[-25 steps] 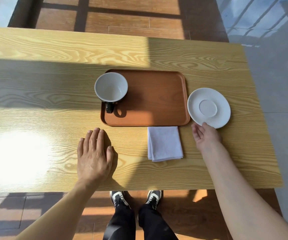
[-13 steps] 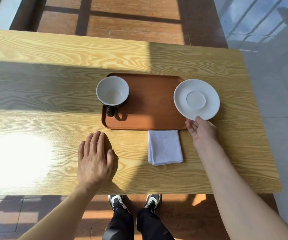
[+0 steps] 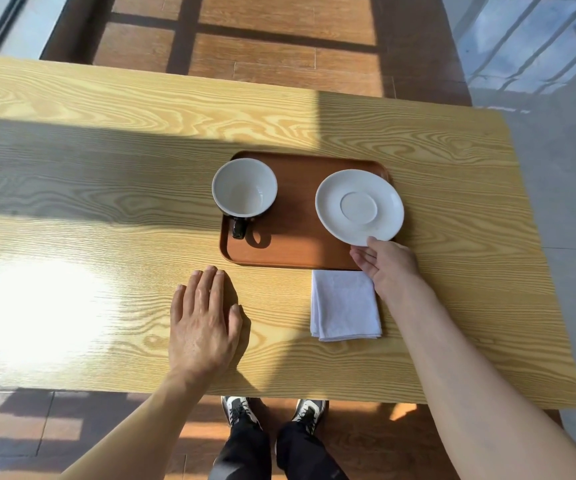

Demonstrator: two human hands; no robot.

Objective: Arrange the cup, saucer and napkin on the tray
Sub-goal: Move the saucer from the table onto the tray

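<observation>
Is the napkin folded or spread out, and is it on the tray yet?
Folded: the napkin shows stacked layers at its near edge. It lies on the table, beside the tray's near rim.

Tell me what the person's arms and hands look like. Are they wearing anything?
Both forearms are bare: no sleeves show, and no gloves, rings or watch on the left hand or the right hand. Lower down you can see black trousers and black-and-white lace-up shoes.

Grainy wood table — glossy ceramic saucer
</observation>
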